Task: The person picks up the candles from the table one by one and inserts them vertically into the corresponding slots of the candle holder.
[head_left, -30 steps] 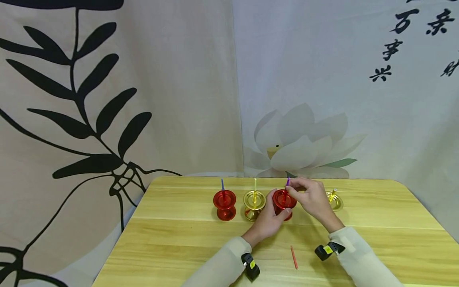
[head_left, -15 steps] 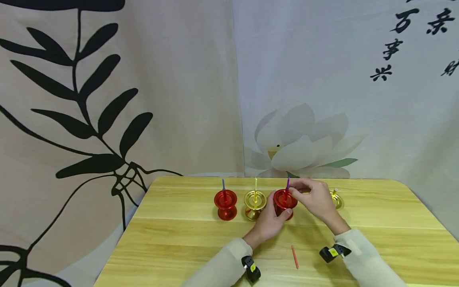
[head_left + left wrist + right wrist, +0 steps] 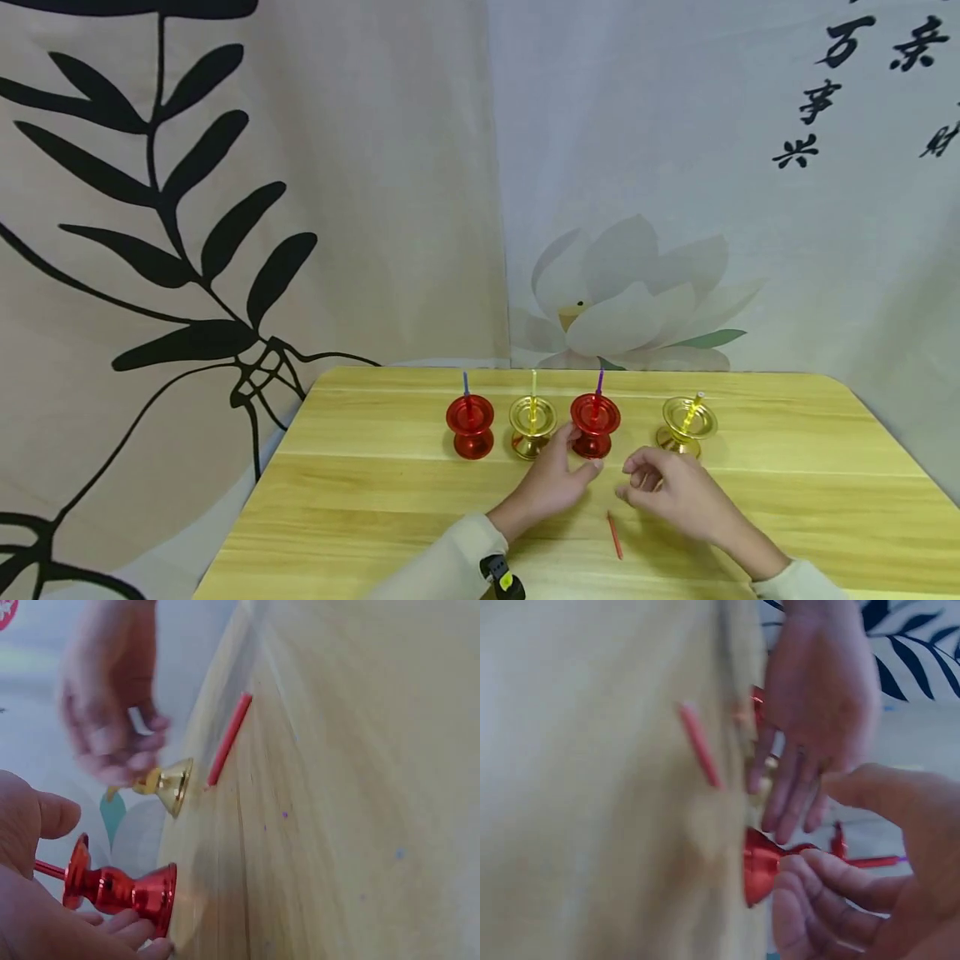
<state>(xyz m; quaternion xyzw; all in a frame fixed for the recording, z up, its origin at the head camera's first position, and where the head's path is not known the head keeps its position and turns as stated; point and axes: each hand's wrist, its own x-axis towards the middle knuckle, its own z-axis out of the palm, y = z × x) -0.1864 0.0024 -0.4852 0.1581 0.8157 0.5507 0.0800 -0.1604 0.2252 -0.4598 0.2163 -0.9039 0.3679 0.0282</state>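
My left hand point(image 3: 547, 485) is beside the red candle holder point(image 3: 595, 444) with the purple candle point(image 3: 600, 383); its fingers are extended and the thumb stands away from the holder. In the left wrist view that hand's palm faces the holder, with nothing gripped. My right hand point(image 3: 675, 493) hovers over the table's right half, fingers loosely bent, holding nothing. Just left of it lies a short red candle point(image 3: 614, 535) on the wood. Behind it stands a gold candle holder point(image 3: 678, 440) whose yellow candle point(image 3: 693, 412) leans to the right.
Farther left stand a gold holder point(image 3: 528, 447) with a pale yellow candle point(image 3: 534, 385) and a red holder point(image 3: 473, 446) with a blue candle point(image 3: 466, 384). All are in a row toward the back of the wooden table point(image 3: 337, 500). A printed curtain point(image 3: 412, 208) hangs behind.
My right hand has let go of the purple candle and moved down toward the front right. My left hand has loosened from the red holder and drawn back slightly. The purple candle stands in the holder.
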